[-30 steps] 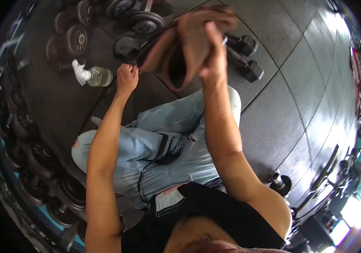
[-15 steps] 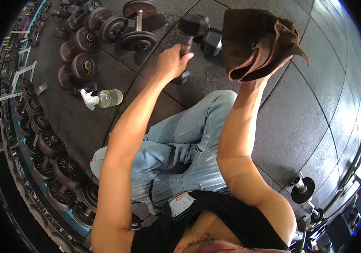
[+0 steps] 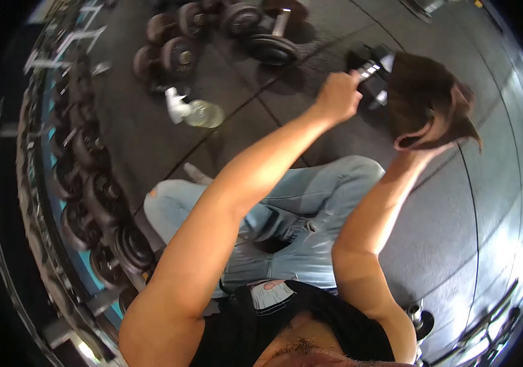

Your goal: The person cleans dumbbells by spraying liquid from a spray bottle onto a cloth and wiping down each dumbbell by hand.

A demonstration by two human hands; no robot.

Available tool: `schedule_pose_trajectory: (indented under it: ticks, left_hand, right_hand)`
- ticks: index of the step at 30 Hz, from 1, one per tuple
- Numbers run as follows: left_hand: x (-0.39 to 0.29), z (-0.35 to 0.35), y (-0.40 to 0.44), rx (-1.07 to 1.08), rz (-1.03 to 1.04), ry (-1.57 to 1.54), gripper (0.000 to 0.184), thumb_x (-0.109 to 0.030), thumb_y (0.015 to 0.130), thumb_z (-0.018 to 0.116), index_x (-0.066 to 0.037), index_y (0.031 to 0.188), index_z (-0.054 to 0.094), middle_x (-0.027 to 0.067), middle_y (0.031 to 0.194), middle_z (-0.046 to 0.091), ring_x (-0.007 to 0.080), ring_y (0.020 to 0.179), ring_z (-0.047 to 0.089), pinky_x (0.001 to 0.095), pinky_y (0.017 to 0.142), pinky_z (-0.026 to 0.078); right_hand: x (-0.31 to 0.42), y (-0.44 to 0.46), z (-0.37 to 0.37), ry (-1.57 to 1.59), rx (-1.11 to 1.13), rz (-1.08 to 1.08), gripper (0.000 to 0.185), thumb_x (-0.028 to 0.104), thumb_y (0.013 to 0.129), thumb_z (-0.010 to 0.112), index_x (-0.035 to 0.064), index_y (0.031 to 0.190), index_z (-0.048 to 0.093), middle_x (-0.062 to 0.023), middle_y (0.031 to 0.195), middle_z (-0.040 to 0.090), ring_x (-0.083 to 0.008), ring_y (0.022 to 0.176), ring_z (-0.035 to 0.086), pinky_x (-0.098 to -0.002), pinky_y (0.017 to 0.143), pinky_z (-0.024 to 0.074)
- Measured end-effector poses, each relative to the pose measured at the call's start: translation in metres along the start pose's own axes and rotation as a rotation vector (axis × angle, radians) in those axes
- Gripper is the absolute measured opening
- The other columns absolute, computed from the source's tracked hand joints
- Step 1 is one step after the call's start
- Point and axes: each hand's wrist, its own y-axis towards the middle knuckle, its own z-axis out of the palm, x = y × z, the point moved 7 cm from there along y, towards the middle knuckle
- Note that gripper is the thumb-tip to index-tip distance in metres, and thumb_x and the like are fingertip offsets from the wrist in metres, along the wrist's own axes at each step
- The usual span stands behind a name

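My left hand (image 3: pixel 339 96) is closed at a small black hex dumbbell (image 3: pixel 370 98), beside a shiny handle; motion blur softens the fingertips. The brown cloth (image 3: pixel 423 101) hangs bunched over my right hand (image 3: pixel 434 151), and most of that hand's fingers are hidden behind it. The cloth is just to the right of the hex dumbbell and covers part of the dark metal there. A spray bottle (image 3: pixel 203 114) with a white nozzle and yellowish liquid lies on the floor to the left of my left hand.
Round-plate dumbbells (image 3: pixel 270 49) stand on the black tiled floor at the top. More dumbbells (image 3: pixel 103 194) sit in a rack along the left. My crossed legs in pale jeans (image 3: pixel 274 244) are below my arms. A metal dumbbell part (image 3: pixel 419 319) stands at lower right.
From holding the brown cloth near centre, my right hand has moved right with it. My left hand has moved right and closed on a hex dumbbell. The view has shifted too.
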Motion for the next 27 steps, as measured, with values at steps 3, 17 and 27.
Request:
schedule_pose_trajectory:
  ticks: [3, 17, 27]
  left_hand:
    - [-0.024, -0.035, -0.050, 0.068, 0.070, -0.234, 0.043, -0.021, 0.086, 0.070, 0.001, 0.120, 0.059, 0.0214, 0.094, 0.067, 0.0393, 0.090, 0.065, 0.0479, 0.079, 0.051]
    - [0.366, -0.306, -0.263, -0.587, -1.227, -0.710, 0.027, -0.027, 0.098, 0.056, -0.001, 0.102, 0.062, 0.0041, 0.084, 0.062, 0.0123, 0.071, 0.061, 0.0249, 0.064, 0.054]
    - [0.484, -0.223, -0.248, -0.710, -1.357, -0.976, 0.022, -0.019, 0.099, 0.056, -0.001, 0.110, 0.054, 0.0114, 0.097, 0.061, 0.0276, 0.087, 0.063, 0.0502, 0.086, 0.055]
  right_hand:
    - [-0.005, -0.015, -0.003, 0.135, -0.008, 0.032, 0.054, 0.048, 0.098, 0.044, 0.0051, 0.130, 0.051, -0.0152, 0.135, 0.051, -0.0280, 0.125, 0.049, -0.0421, 0.102, 0.0452]
    - [0.032, -0.029, 0.046, 0.282, 0.021, 0.075, 0.054, 0.047, 0.098, 0.046, 0.0051, 0.131, 0.050, -0.0150, 0.136, 0.050, -0.0285, 0.125, 0.049, -0.0422, 0.103, 0.0446]
    - [0.060, -0.034, 0.065, 0.333, 0.133, 0.026, 0.054, 0.046, 0.097, 0.047, 0.0050, 0.132, 0.050, -0.0149, 0.137, 0.050, -0.0288, 0.125, 0.049, -0.0423, 0.103, 0.0441]
